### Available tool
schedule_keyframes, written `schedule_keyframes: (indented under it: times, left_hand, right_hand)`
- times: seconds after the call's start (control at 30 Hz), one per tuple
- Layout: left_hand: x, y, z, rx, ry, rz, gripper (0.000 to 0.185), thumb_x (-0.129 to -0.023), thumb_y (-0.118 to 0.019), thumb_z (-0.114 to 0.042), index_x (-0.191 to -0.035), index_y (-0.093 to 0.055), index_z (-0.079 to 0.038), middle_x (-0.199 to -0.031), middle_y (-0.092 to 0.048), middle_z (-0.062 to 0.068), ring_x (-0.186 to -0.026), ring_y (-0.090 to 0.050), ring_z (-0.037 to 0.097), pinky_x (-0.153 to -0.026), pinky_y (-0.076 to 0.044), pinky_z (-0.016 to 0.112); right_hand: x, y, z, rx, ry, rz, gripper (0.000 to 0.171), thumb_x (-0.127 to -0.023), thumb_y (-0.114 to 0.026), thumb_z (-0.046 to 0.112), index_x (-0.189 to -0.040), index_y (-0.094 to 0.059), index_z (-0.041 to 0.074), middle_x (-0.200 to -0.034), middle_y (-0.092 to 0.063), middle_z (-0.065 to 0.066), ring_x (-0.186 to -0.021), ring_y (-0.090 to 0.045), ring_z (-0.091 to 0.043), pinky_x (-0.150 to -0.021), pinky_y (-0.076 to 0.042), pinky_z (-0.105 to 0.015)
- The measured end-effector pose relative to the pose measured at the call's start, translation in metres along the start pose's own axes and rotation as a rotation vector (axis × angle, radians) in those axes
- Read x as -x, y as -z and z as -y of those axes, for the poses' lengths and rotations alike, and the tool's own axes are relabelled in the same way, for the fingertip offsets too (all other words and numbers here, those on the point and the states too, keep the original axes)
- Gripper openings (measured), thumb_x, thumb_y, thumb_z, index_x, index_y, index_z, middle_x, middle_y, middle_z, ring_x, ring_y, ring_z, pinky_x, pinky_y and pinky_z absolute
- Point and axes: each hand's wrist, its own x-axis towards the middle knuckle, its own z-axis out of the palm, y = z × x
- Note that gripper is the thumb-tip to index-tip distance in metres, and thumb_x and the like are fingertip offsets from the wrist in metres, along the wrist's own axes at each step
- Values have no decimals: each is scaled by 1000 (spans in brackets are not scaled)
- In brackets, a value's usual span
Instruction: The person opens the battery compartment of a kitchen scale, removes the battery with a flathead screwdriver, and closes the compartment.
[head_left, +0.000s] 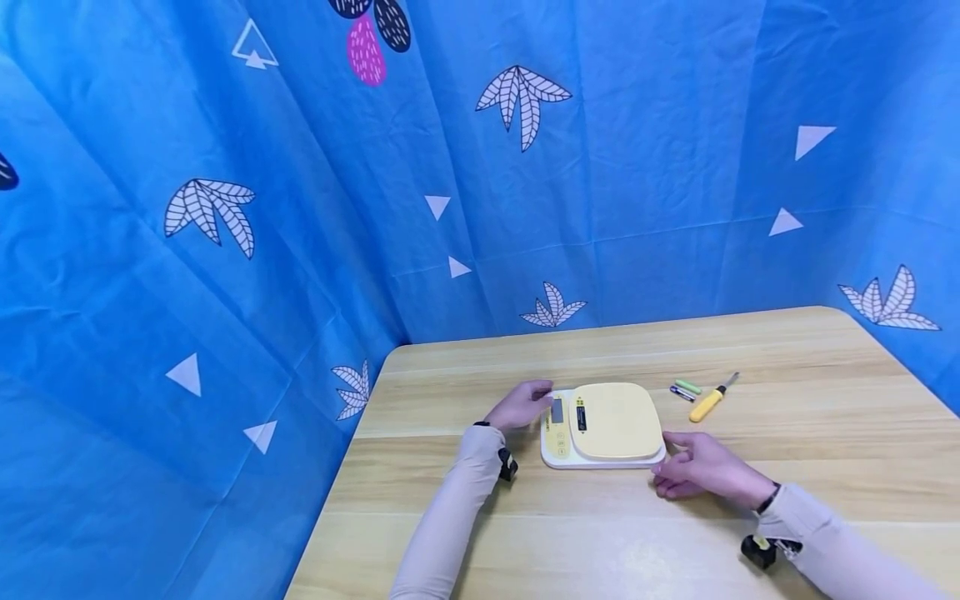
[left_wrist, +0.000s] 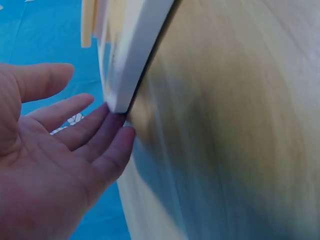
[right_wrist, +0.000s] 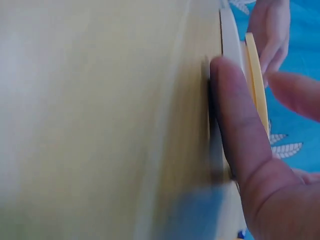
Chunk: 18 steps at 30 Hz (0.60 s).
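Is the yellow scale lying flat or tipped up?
Flat. In the head view the scale rests level on the table, yellow plate up.

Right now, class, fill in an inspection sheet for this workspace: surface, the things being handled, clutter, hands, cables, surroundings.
Surface: light wooden table, pale grain, bare toward the back.
Things in hand: yellow and white kitchen scale lying flat near the table's middle, display end toward the left hand.
Clutter: yellow-handled screwdriver and two small batteries right of the scale, apart from it.
Hands: left hand with straight fingers touching the scale's white edge; right hand with its thumb pressed along the opposite edge.
Cables: nothing seen.
Surroundings: blue curtain with leaf and triangle prints enclosing the table on all visible sides.
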Motion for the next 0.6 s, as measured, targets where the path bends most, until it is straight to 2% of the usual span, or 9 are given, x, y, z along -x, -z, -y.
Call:
schedule_keyframes:
  times: [0.17,0.23,0.3,0.4,0.6]
  left_hand:
    - [-3,-5,-1,-29,-8,10,47,-107,-55,-20,-151,-50,-3,-155,-54,15,-146,-50,30,-125,-42,44]
    - [-4,-6,-1,-47,-11,6,46,-107,-56,-19,-150,-51,-4,-154,-55,15,-144,-51,29,-124,-43,44]
    - [-5,-6,-1,-69,-22,7,44,-106,-57,-18,-147,-55,-2,-144,-61,18,-136,-57,29,-120,-49,43]
    - [-4,-6,-3,-92,-26,9,44,-105,-58,-18,-146,-56,-2,-140,-62,18,-132,-58,29,-119,-49,44]
    - [-2,-5,-5,-93,-24,33,46,-105,-58,-15,-149,-53,-2,-157,-50,17,-149,-44,34,-127,-38,51]
  right_hand:
    - [-1,-8,1,-111,-9,-34,95,-100,-64,8,-148,9,-27,-110,-74,-30,-98,-77,-31,-91,-66,-37]
    - [-1,-9,1,-120,-17,-52,94,-100,-64,8,-148,10,-27,-111,-74,-30,-97,-78,-30,-91,-66,-37]
    - [-2,-10,1,-115,-22,-66,93,-101,-62,9,-148,9,-27,-110,-74,-31,-96,-78,-30,-90,-66,-36]
    - [-3,-12,2,-102,-31,-87,90,-102,-61,9,-148,8,-28,-109,-74,-30,-93,-78,-29,-87,-67,-35]
    - [-5,-13,4,-89,-43,-109,89,-102,-60,10,-147,6,-29,-104,-75,-28,-89,-78,-27,-85,-67,-35]
